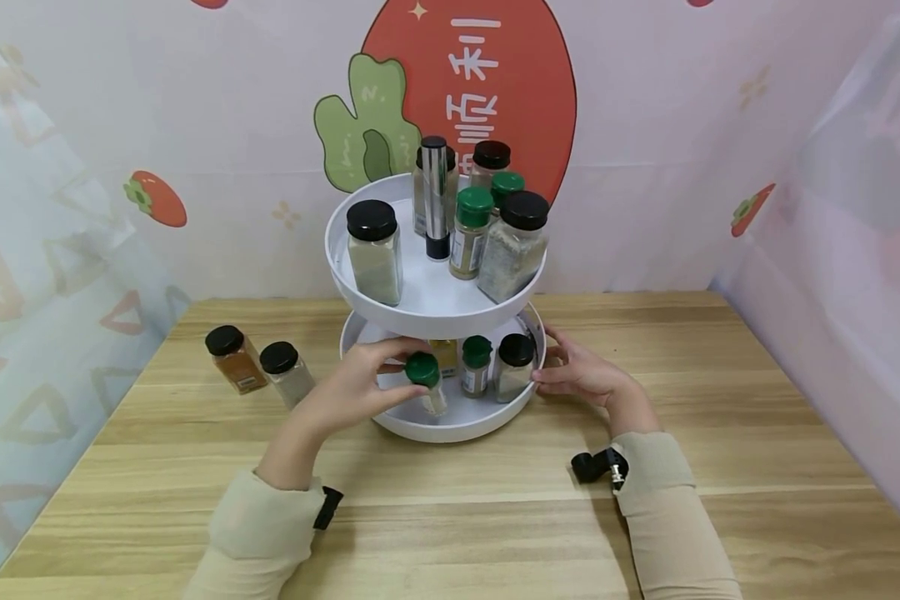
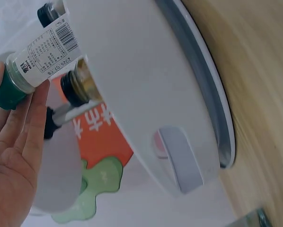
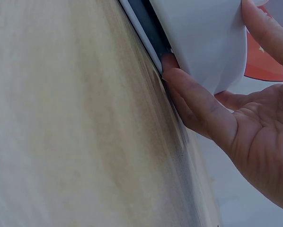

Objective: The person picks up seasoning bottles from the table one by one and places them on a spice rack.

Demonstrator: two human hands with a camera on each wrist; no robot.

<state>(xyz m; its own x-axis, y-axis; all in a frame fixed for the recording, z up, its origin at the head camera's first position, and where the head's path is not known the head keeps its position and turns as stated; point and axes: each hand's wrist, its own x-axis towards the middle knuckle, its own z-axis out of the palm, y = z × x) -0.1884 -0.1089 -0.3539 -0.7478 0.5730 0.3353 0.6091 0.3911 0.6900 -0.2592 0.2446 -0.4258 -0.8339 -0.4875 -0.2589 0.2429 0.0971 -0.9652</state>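
Observation:
In the head view my left hand pinches a small green-capped spice jar by its cap, over the lower tier of a white two-tier turntable rack. The left wrist view shows the printed label of this spice jar beside the tier's wall. My right hand holds the same tier at its right side. In the right wrist view its thumb lies at the rim and its fingertips reach under the wall. Another green-capped jar and a black-capped jar stand inside the tier.
The upper tier bears several jars and a silver cylinder with black ends. Two black-capped jars, one orange-brown and one pale, stand on the wooden table at left. A printed cloth hangs behind.

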